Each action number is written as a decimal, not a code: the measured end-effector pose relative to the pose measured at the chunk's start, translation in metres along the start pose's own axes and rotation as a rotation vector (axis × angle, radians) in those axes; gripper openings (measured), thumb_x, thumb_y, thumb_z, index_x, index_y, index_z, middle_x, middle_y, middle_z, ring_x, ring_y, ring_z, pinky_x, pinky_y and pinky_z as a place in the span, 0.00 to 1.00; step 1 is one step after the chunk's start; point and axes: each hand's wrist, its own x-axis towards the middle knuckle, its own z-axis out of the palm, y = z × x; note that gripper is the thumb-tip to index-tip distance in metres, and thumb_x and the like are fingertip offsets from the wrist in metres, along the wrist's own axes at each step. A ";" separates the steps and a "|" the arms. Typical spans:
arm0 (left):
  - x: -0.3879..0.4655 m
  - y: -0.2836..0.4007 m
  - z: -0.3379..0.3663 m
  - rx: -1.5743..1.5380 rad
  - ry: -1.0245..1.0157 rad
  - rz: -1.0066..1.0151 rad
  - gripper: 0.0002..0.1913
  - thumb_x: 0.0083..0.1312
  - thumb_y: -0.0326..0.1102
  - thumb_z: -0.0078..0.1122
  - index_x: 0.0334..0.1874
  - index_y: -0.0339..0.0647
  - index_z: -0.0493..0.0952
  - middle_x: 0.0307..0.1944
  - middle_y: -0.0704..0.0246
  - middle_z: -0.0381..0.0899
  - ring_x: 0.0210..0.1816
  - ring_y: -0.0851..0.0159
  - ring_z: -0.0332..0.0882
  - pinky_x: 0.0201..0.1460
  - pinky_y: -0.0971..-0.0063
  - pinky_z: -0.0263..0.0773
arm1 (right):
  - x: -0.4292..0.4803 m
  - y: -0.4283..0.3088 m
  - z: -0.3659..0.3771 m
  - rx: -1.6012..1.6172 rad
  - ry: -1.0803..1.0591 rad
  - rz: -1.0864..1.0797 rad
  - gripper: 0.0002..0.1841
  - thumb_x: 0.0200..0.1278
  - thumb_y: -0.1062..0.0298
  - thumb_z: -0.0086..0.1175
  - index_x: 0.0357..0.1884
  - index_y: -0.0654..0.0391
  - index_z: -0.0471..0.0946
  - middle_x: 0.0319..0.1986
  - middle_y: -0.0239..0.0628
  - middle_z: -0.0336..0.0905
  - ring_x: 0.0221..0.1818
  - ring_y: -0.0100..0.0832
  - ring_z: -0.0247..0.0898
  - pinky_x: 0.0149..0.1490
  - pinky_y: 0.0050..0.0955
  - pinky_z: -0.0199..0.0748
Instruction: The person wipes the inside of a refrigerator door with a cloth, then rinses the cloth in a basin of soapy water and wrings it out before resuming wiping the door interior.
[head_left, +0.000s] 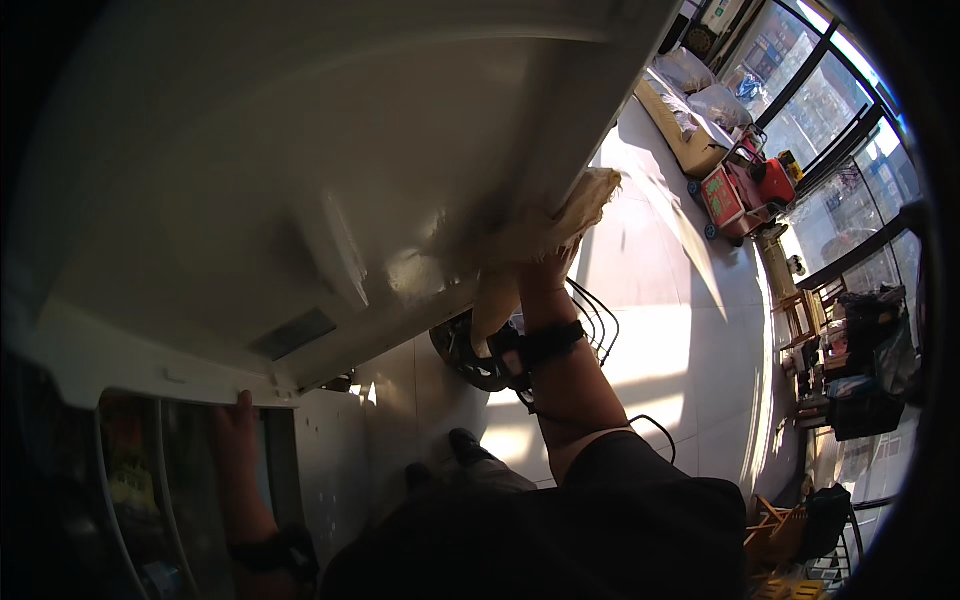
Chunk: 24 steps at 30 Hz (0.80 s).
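Observation:
A large white appliance panel fills the upper left, with smears and a glossy wet-looking patch on it. My right hand holds a pale yellowish cloth with frayed edges against the panel's right edge. The cloth hides most of the fingers, and a length of it hangs below the edge. At the lower left, my left hand is at the panel's white front rim, one digit lying over it. Its other fingers are lost in shadow. Below this rim is a dark glass front.
A black wire-framed object stands on the tiled floor below my right wrist. Across the room are a red box on a wheeled cart, a cardboard box with plastic bags, stacked dark items and wooden chairs along the windows.

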 end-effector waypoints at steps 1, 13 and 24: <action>0.002 -0.001 0.001 0.030 0.010 -0.026 0.25 0.63 0.45 0.49 0.57 0.36 0.61 0.35 0.67 0.70 0.32 0.71 0.68 0.38 0.75 0.68 | -0.008 0.006 0.002 -0.046 -0.027 -0.001 0.37 0.56 0.55 0.49 0.61 0.66 0.50 0.59 0.57 0.50 0.63 0.52 0.45 0.65 0.48 0.42; 0.001 -0.001 -0.004 0.005 -0.025 0.002 0.24 0.63 0.43 0.51 0.57 0.37 0.61 0.36 0.69 0.71 0.34 0.72 0.68 0.38 0.76 0.68 | -0.024 0.011 -0.002 -0.224 -0.123 -0.182 0.34 0.54 0.58 0.49 0.60 0.65 0.53 0.58 0.57 0.50 0.62 0.56 0.45 0.63 0.54 0.45; -0.005 0.009 0.002 0.025 0.072 0.128 0.17 0.61 0.43 0.51 0.39 0.32 0.70 0.28 0.64 0.74 0.29 0.67 0.72 0.36 0.70 0.67 | -0.087 0.023 0.015 -0.213 -0.160 -0.095 0.23 0.51 0.61 0.51 0.49 0.62 0.66 0.47 0.49 0.64 0.53 0.51 0.57 0.58 0.45 0.56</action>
